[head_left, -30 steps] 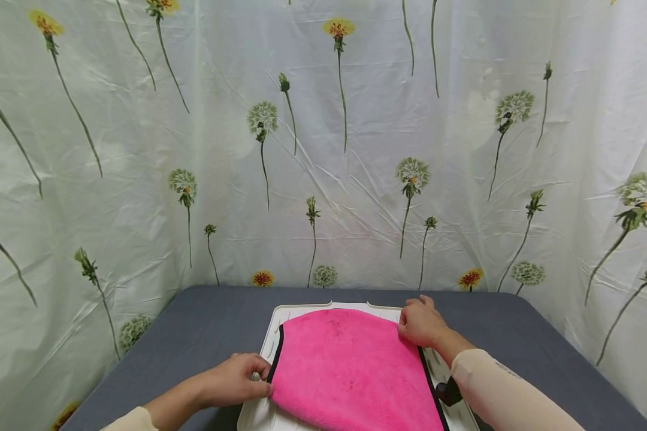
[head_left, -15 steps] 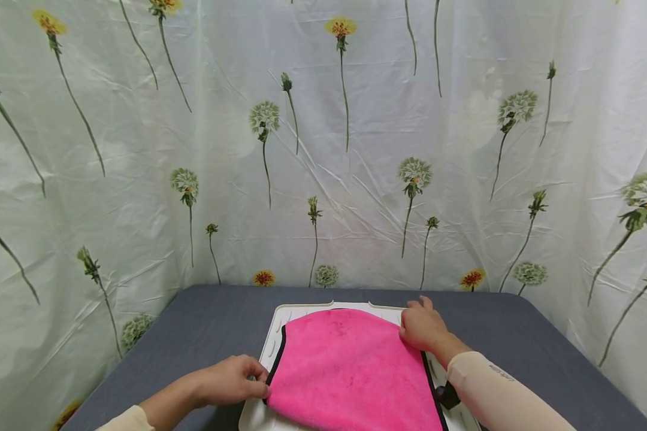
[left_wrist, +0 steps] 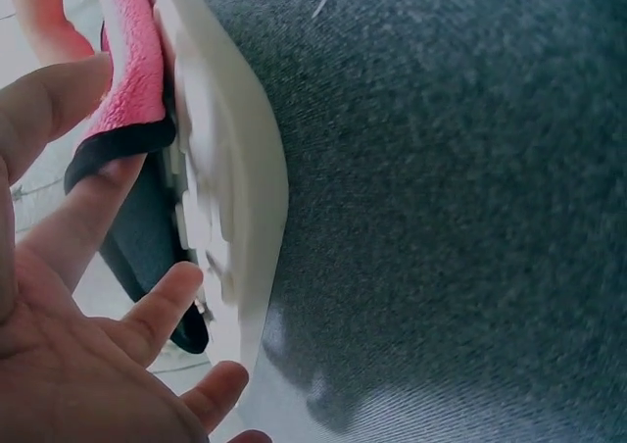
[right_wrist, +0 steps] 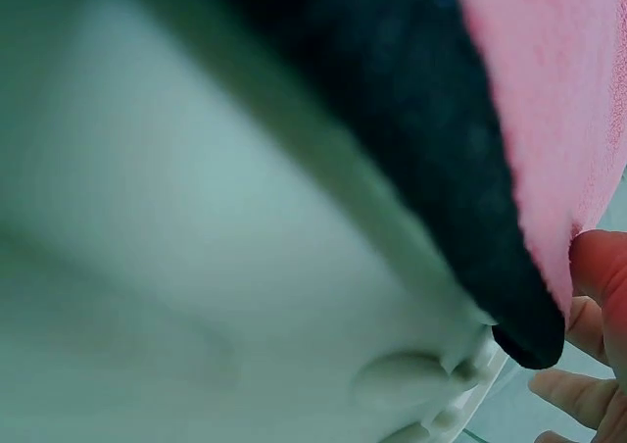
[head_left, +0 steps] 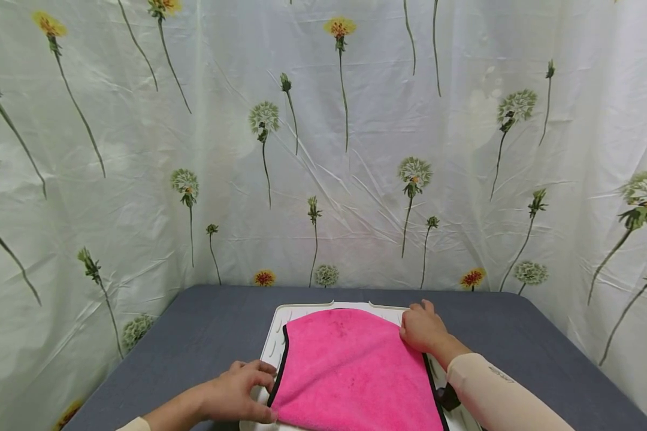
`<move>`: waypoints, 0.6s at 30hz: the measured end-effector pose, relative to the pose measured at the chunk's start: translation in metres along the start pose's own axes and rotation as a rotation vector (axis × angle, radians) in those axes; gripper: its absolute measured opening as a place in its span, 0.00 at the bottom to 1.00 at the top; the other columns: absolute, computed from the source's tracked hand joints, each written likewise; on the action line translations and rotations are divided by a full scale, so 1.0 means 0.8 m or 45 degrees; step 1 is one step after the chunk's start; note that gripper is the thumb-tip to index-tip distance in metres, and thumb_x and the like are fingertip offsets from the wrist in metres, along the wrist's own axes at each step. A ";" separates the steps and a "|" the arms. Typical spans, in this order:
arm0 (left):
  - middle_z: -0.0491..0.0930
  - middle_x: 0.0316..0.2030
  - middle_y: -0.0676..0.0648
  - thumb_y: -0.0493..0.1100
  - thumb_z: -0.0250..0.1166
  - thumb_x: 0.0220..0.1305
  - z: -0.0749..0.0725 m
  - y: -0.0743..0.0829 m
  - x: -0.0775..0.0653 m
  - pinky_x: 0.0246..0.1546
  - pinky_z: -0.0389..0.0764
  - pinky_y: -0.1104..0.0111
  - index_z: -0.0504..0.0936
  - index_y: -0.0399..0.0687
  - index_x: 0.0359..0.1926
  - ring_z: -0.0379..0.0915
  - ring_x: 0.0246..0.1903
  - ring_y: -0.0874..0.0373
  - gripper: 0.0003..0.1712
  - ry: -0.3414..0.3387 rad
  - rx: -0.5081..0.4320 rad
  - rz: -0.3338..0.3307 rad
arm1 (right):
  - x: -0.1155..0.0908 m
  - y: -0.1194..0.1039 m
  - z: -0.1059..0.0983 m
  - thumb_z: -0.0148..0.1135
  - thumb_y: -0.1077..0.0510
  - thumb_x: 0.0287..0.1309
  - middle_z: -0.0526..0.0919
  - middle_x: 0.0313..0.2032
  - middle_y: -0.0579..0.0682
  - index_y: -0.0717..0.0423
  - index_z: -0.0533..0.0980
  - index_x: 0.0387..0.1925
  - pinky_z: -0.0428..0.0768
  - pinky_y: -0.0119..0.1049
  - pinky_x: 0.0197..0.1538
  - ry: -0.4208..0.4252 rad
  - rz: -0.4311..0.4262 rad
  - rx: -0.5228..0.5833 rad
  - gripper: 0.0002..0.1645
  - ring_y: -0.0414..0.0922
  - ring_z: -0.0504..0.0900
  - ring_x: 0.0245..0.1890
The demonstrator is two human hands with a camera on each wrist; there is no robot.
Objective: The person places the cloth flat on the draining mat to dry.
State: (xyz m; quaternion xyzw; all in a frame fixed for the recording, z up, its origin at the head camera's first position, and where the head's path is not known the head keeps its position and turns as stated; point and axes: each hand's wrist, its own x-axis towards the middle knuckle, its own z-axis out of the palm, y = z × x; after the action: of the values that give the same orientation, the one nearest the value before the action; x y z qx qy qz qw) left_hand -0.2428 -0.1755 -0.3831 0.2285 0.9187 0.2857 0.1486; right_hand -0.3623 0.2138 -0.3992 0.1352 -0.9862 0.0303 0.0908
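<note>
A pink plush towel [head_left: 350,371] with black edging lies spread over a white ribbed tray [head_left: 274,344]. My left hand [head_left: 238,389] is at its near left corner. In the left wrist view, the thumb [left_wrist: 64,95] lies on the pink pile and the index finger runs beneath the black edge, pinching it; the other fingers spread apart. Under that edge hangs a dark layer [left_wrist: 147,232] with a black border. My right hand [head_left: 425,328] grips the far right corner. The right wrist view has the thumb on the pink side and fingers behind the black edging [right_wrist: 421,159].
The tray sits on a grey padded table [head_left: 221,323]. Behind and at both sides hangs a white curtain [head_left: 356,179] printed with dandelions. A dark object [head_left: 449,396] shows beside the right sleeve, over the tray's right side.
My left hand has shifted slightly nearer and its fingers have spread out; a crease has formed across the towel from that corner. The right hand has stayed almost in place.
</note>
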 end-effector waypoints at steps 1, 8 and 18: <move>0.69 0.51 0.52 0.58 0.70 0.47 0.001 0.000 0.001 0.42 0.63 0.42 0.79 0.66 0.27 0.57 0.51 0.40 0.09 0.013 0.027 0.010 | -0.001 0.001 -0.001 0.61 0.56 0.50 0.75 0.47 0.60 0.49 0.74 0.20 0.70 0.60 0.47 0.000 0.006 0.007 0.07 0.66 0.57 0.60; 0.72 0.45 0.53 0.65 0.63 0.52 -0.004 0.002 0.019 0.40 0.61 0.40 0.76 0.66 0.22 0.60 0.49 0.40 0.14 0.138 0.121 -0.089 | -0.015 -0.007 -0.007 0.64 0.54 0.49 0.74 0.49 0.62 0.47 0.75 0.22 0.70 0.60 0.48 0.112 -0.032 -0.019 0.06 0.68 0.59 0.58; 0.72 0.41 0.48 0.69 0.49 0.61 -0.020 -0.017 0.096 0.40 0.58 0.43 0.76 0.58 0.22 0.56 0.50 0.36 0.26 0.444 0.266 -0.338 | -0.079 -0.089 -0.024 0.65 0.50 0.47 0.76 0.46 0.55 0.46 0.75 0.26 0.66 0.56 0.53 0.205 -0.552 0.032 0.08 0.60 0.66 0.56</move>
State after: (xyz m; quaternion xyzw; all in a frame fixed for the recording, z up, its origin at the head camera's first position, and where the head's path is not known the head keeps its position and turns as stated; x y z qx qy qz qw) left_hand -0.3193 -0.1544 -0.3892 0.0671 0.9770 0.2023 -0.0006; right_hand -0.2801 0.1636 -0.3896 0.3421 -0.9232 0.0332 0.1717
